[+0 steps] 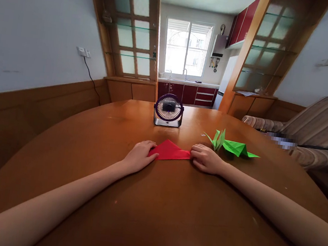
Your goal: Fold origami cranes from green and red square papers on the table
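A folded piece of red paper lies on the wooden table between my two hands, its peak pointing away from me. My left hand grips its left end, thumb on top near the lower edge. At the narrow right end, my right hand is closed on the paper with its fingers curled, hiding that tip. Just beyond my right hand sits green folded paper, with upright points on its left and a long tail to the right. It does not appear to be held.
A small purple-rimmed desk fan stands at the far side of the brown table, facing me. A striped sofa is to the right. On the left wall, a cord runs down from a socket. Kitchen cabinets and a window lie behind.
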`<state>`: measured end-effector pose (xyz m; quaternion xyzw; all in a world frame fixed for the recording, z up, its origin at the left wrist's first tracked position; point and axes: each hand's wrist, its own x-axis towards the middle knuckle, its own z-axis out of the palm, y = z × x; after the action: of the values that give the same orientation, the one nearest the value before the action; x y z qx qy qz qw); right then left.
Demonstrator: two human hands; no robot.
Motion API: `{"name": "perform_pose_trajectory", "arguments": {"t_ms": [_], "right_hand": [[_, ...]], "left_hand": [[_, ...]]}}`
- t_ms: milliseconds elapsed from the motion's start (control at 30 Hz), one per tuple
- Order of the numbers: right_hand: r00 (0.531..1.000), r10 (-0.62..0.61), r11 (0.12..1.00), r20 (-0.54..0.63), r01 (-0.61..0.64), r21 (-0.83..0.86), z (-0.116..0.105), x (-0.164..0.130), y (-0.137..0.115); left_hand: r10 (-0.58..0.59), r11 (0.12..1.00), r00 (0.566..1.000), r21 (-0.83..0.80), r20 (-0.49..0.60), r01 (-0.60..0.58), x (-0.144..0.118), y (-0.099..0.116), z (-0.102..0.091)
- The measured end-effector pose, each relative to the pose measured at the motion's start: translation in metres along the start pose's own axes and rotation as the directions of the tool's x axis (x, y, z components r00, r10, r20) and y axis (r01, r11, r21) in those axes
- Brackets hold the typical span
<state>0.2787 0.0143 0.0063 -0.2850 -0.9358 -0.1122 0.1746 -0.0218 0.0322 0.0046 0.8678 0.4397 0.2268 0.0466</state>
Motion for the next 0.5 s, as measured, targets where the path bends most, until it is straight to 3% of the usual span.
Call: {"name": "perform_pose_trajectory", "arguments": {"t_ms": [133,300,500], "right_hand": [[1.0,0.016,0.999,-0.022,-0.015,0.041,-0.003,0.002,-0.005],[0.987,0.141,0.979,-0.083,-0.126,0.158,-0.001,0.002,-0.005],[0.942,0.32,0.868,-0.102,-0.249,0.429,0.008,0.0,0.002]], "left_hand": [[-0.014,0.994,0.999,-0.104,-0.036,0.01,-0.001,0.003,-0.003],[0.054,0.984,0.993,-0.162,-0.106,-0.071,-0.005,0.005,-0.004],[0.11,0.967,0.967,-0.202,-0.23,-0.158,-0.008,0.003,-0.003]]}}
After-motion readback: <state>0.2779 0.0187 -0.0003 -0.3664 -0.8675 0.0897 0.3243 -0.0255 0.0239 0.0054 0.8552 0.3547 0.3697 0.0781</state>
